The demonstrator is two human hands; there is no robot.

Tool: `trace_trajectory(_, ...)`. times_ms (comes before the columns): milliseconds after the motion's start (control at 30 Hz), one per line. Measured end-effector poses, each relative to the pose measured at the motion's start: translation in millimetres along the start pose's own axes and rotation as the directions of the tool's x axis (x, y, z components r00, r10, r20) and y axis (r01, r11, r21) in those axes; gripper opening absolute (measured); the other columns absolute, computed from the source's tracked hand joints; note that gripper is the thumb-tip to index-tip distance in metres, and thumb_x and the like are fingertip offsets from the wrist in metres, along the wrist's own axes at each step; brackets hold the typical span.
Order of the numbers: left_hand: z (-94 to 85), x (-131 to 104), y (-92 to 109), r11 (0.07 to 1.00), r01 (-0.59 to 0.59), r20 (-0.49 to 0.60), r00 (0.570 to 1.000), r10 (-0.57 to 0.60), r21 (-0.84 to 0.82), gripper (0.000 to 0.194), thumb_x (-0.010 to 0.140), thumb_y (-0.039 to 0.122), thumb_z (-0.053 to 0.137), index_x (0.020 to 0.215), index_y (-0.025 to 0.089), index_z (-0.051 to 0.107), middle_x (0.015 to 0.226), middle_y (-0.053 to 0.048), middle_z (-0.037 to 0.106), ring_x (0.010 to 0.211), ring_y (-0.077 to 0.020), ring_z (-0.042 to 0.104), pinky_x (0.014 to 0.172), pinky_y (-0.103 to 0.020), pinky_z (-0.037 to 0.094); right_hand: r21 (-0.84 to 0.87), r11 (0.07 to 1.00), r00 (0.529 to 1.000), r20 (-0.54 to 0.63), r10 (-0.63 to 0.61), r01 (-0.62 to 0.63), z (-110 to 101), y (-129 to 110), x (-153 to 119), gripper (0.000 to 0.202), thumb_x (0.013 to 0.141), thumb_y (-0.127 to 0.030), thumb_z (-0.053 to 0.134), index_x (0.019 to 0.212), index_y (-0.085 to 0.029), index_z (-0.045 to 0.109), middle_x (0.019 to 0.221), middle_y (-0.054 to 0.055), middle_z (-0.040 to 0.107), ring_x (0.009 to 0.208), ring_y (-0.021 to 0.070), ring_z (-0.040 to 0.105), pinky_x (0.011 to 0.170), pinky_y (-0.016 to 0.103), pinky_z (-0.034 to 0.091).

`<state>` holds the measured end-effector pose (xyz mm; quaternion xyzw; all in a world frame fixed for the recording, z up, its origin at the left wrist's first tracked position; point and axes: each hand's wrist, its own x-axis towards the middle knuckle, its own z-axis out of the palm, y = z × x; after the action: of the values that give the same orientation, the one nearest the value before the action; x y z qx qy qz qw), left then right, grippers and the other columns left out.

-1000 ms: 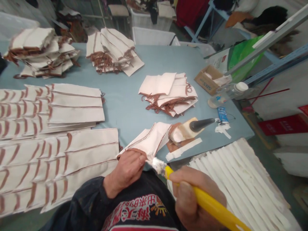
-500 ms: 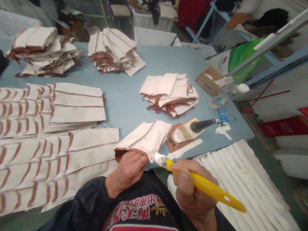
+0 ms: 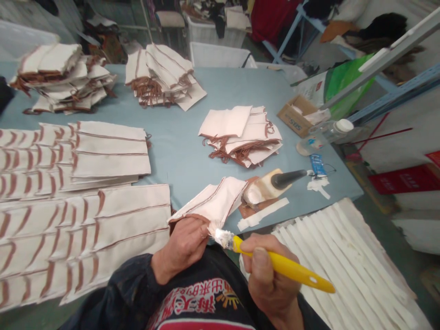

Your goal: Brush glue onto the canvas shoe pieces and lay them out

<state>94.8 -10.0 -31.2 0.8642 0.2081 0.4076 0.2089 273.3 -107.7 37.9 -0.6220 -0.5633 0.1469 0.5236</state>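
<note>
My left hand (image 3: 182,245) is closed on the brown lower edge of a cream fabric piece (image 3: 215,199), which has dark seam lines and tilts up over the table edge. Fingers of my right hand (image 3: 271,270) wrap round a yellow-handled brush (image 3: 295,268). White paste coats the bristles, which touch the right corner of the piece beside my left fingertips. Behind the brush, a pale container (image 3: 257,190) with a dark handle or nozzle lies on a brown patch, next to a white strip (image 3: 263,214).
Overlapping rows of cream pieces (image 3: 113,153) cover the table's left side. Stacks of pieces stand at the back left (image 3: 53,62), back middle (image 3: 161,71) and centre (image 3: 240,130). At right are a small box (image 3: 295,117), a clear bottle (image 3: 319,140) and white strips (image 3: 340,256).
My right hand and the brush have moved left and slightly down, along the corner of the piece. The held fabric has shifted slightly right and its left part has folded lower.
</note>
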Motion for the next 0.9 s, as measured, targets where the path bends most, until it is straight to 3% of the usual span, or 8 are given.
trace_trajectory(100,-1.1,0.6,1.5,1.000,0.010,0.001,1.000,-0.010,0.002,0.027,0.092,-0.003,0.050,0.097,0.021,0.061,0.077,-0.004,0.073,0.069,-0.0203,0.069,0.067,-0.031,0.056,-0.033,0.999,0.999,-0.005,0.035,-0.036,-1.5,1.3,-4.0,0.026,0.109,-0.029,0.051,0.093,-0.023,0.070,0.053,-0.007,0.053,0.040,0.0128,0.054,0.042,0.024,0.047)
trace_trajectory(233,-3.0,1.3,3.1,1.000,0.016,0.005,1.000,-0.016,0.019,0.026,0.095,-0.003,0.051,0.096,0.021,0.061,0.077,-0.005,0.072,0.069,-0.0200,0.067,0.065,-0.030,0.055,-0.161,0.986,0.999,0.009,-0.044,0.045,-12.8,6.5,1.2,0.024,0.107,-0.026,0.053,0.091,-0.022,0.070,0.056,-0.005,0.061,0.040,0.0132,0.057,0.043,0.024,0.048)
trace_trajectory(400,-2.8,-1.9,3.9,1.000,0.028,0.009,1.000,-0.028,0.005,0.024,0.097,-0.002,0.052,0.099,0.019,0.064,0.080,-0.006,0.074,0.072,-0.0202,0.069,0.068,-0.030,0.056,-0.178,0.982,0.983,-0.183,0.030,-0.063,-28.7,2.4,4.5,0.022,0.106,-0.026,0.055,0.091,-0.022,0.071,0.057,-0.006,0.060,0.041,0.0116,0.057,0.043,0.022,0.048)
trace_trajectory(500,-0.2,-3.7,4.7,1.000,0.031,0.012,0.999,-0.031,-0.004,0.024,0.097,-0.002,0.051,0.101,0.019,0.063,0.082,-0.006,0.075,0.074,-0.0204,0.070,0.069,-0.031,0.056,-0.100,0.995,0.979,-0.204,-0.024,0.004,-19.2,-8.5,5.4,0.021,0.105,-0.022,0.054,0.092,-0.023,0.070,0.057,-0.007,0.059,0.040,0.0103,0.054,0.044,0.022,0.049)
trace_trajectory(600,1.6,-4.0,5.4,1.000,0.029,0.001,1.000,-0.029,0.010,0.023,0.098,-0.001,0.050,0.098,0.020,0.059,0.081,-0.006,0.074,0.071,-0.0195,0.067,0.068,-0.031,0.055,-0.139,0.985,0.990,-0.080,-0.116,0.105,-2.9,-18.0,6.2,0.020,0.102,-0.018,0.053,0.090,-0.023,0.068,0.060,-0.006,0.064,0.042,0.0108,0.058,0.044,0.021,0.049)
trace_trajectory(700,1.1,-4.8,5.8,1.000,0.014,-0.013,1.000,-0.014,0.017,0.025,0.096,-0.002,0.046,0.095,0.022,0.056,0.080,-0.005,0.072,0.068,-0.0191,0.066,0.066,-0.031,0.055,-0.108,0.991,0.997,0.000,-0.082,0.082,2.2,-19.8,1.9,0.021,0.102,-0.016,0.051,0.091,-0.023,0.067,0.057,-0.007,0.062,0.038,0.0103,0.056,0.041,0.021,0.046)
trace_trajectory(800,0.0,-6.1,7.4,1.000,0.022,-0.010,1.000,-0.021,0.009,0.025,0.095,-0.002,0.049,0.099,0.021,0.059,0.081,-0.005,0.073,0.070,-0.0200,0.068,0.067,-0.031,0.055,-0.057,0.998,0.995,-0.099,0.018,-0.023,-3.2,-13.8,-3.7,0.022,0.105,-0.021,0.051,0.092,-0.023,0.068,0.054,-0.008,0.053,0.037,0.0113,0.052,0.041,0.023,0.046)
trace_trajectory(900,-0.1,-6.5,10.1,0.999,0.035,-0.001,0.999,-0.035,-0.009,0.025,0.095,-0.002,0.052,0.102,0.021,0.060,0.080,-0.006,0.074,0.071,-0.0205,0.069,0.066,-0.031,0.054,-0.079,0.996,0.983,-0.182,0.012,-0.027,-4.7,-8.5,-5.6,0.022,0.105,-0.023,0.052,0.091,-0.023,0.068,0.055,-0.008,0.054,0.039,0.0110,0.054,0.043,0.022,0.049)
